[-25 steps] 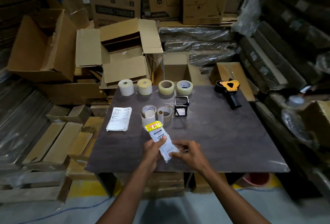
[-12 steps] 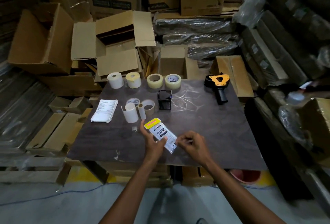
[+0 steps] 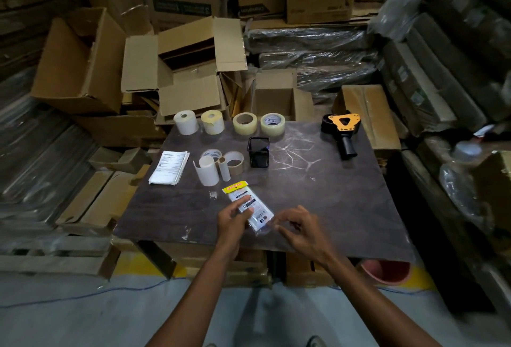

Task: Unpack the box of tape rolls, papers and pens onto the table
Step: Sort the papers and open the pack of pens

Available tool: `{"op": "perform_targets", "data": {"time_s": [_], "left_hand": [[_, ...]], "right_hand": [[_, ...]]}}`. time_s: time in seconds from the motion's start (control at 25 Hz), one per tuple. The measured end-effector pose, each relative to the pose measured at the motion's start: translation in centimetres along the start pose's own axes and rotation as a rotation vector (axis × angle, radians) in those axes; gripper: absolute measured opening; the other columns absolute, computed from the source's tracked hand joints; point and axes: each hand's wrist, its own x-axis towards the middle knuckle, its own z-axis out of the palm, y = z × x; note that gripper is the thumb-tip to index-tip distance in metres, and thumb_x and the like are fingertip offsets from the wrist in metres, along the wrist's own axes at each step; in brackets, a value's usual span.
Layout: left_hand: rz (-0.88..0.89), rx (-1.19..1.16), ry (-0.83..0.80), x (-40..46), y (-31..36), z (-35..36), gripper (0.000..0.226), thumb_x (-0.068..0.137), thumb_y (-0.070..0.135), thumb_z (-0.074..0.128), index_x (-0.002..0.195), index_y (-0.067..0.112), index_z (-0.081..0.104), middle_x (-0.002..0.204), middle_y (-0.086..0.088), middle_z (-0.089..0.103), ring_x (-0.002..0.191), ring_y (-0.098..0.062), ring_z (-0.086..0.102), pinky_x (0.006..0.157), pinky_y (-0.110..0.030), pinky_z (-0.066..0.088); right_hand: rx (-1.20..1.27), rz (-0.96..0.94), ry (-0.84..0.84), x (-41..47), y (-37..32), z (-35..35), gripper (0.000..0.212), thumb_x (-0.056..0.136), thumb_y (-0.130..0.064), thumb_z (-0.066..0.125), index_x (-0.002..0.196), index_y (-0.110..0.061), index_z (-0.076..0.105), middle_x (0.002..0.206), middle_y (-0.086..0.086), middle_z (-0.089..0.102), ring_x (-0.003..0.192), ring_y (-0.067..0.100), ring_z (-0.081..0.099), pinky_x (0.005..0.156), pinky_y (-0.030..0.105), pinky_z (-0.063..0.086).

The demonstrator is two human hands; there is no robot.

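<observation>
Left hand [image 3: 231,221] pinched a clear pen packet [image 3: 249,208] above the table [image 3: 331,203], probably steadying it for opening; right hand [image 3: 300,229] hovered near, fingers loosely curled, empty.

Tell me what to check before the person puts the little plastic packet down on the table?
1. Left hand grips the plastic packet: ok.
2. Right hand holds the packet's near end: cannot tell, blurred.
3. Bare table beside the packet: ok.
4. Curled white sheet and papers lie apart from the packet: ok.
5. Black pen holder upright: ok.
</observation>
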Motion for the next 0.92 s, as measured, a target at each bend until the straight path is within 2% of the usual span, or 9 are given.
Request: {"op": "perform_targets", "data": {"time_s": [0.12, 0.2, 0.32, 0.4, 0.52, 0.6, 0.72, 0.84, 0.92], "left_hand": [[-0.055, -0.033, -0.012, -0.1, 0.3, -1.0, 0.035, 0.085, -0.004, 0.067, 0.117, 0.01, 0.07, 0.107, -0.008, 0.074, 0.095, -0.031, 0.072, 0.086, -0.055, 0.057], [-0.066, -0.063, -0.019, -0.1, 0.2, -1.3, 0.038, 0.086, -0.005, 0.065, 0.119, 0.012, 0.067, 0.109, -0.01, 0.073, 0.091, -0.03, 0.072, 0.084, -0.052, 0.057], [-0.036, -0.131, 0.01, -0.2, 0.1, -1.4, 0.041, 0.085, -0.008, 0.065, 0.119, 0.014, 0.066, 0.11, -0.012, 0.07, 0.088, -0.028, 0.071, 0.078, -0.043, 0.058], [0.008, -0.134, 0.027, -0.6, 0.3, -1.3, 0.042, 0.084, -0.01, 0.065, 0.116, 0.017, 0.063, 0.105, -0.008, 0.069, 0.088, -0.027, 0.07, 0.069, -0.038, 0.059], [0.108, -0.049, 0.02, -0.8, 0.2, -0.9, 0.045, 0.082, -0.014, 0.062, 0.112, 0.02, 0.057, 0.098, -0.003, 0.064, 0.087, -0.022, 0.064, 0.063, -0.037, 0.06], [0.252, 0.084, -0.02, -0.9, 0.1, -0.7, 0.043, 0.08, -0.01, 0.064, 0.112, 0.019, 0.057, 0.108, -0.008, 0.062, 0.093, -0.018, 0.063, 0.078, -0.044, 0.059], [0.47, 0.303, -0.071, -1.3, 0.1, -0.4, 0.039, 0.083, -0.006, 0.062, 0.116, 0.015, 0.058, 0.121, -0.009, 0.061, 0.104, -0.007, 0.061, 0.089, -0.025, 0.053], [0.544, 0.395, -0.146, -1.6, 0.0, 0.1, 0.048, 0.085, -0.006, 0.056, 0.127, 0.016, 0.059, 0.133, -0.001, 0.059, 0.12, -0.01, 0.057, 0.097, -0.022, 0.05], [0.565, 0.441, -0.196, -1.5, -0.1, 0.1, 0.053, 0.085, -0.004, 0.054, 0.131, 0.02, 0.06, 0.138, 0.003, 0.057, 0.125, -0.007, 0.055, 0.1, -0.021, 0.047]], "right_hand": [[-0.071, -0.038, -0.044, -0.2, -0.8, 0.3, 0.014, 0.081, -0.031, 0.062, 0.089, -0.029, 0.072, 0.094, -0.022, 0.067, 0.087, 0.004, 0.054, 0.068, 0.028, 0.051], [-0.073, -0.01, -0.039, -0.5, -1.5, 1.0, 0.018, 0.082, -0.03, 0.059, 0.092, -0.029, 0.073, 0.094, -0.022, 0.065, 0.087, 0.005, 0.053, 0.069, 0.026, 0.05], [-0.02, 0.081, 0.02, -1.0, -2.4, 2.3, 0.021, 0.095, -0.027, 0.054, 0.098, -0.026, 0.075, 0.09, -0.021, 0.065, 0.082, 0.002, 0.055, 0.067, 0.017, 0.043], [0.157, 0.25, 0.07, -1.1, -2.9, 3.4, 0.021, 0.097, -0.021, 0.055, 0.104, -0.021, 0.076, 0.091, -0.016, 0.07, 0.079, -0.001, 0.064, 0.065, 0.01, 0.046], [0.666, 0.622, 0.191, -0.4, -3.3, 4.6, 0.027, 0.094, -0.003, 0.05, 0.106, -0.003, 0.075, 0.087, 0.004, 0.077, 0.072, 0.007, 0.069, 0.065, 0.018, 0.055], [1.013, 0.816, 0.228, 0.3, -3.8, 4.6, 0.029, 0.095, -0.001, 0.045, 0.108, 0.0, 0.071, 0.091, 0.012, 0.078, 0.079, 0.015, 0.074, 0.067, 0.022, 0.058], [1.306, 0.94, 0.254, 1.1, -3.8, 4.7, 0.029, 0.101, -0.015, 0.045, 0.111, 0.001, 0.067, 0.095, 0.016, 0.077, 0.091, 0.025, 0.074, 0.07, 0.026, 0.061], [1.45, 1.049, 0.277, 1.6, -2.9, 5.3, 0.036, 0.1, -0.032, 0.048, 0.106, -0.002, 0.066, 0.092, 0.016, 0.074, 0.092, 0.026, 0.069, 0.077, 0.031, 0.057], [1.479, 1.094, 0.305, 1.7, -2.9, 5.7, 0.032, 0.098, -0.032, 0.051, 0.1, -0.004, 0.066, 0.086, 0.015, 0.074, 0.089, 0.026, 0.067, 0.076, 0.032, 0.054]]}}
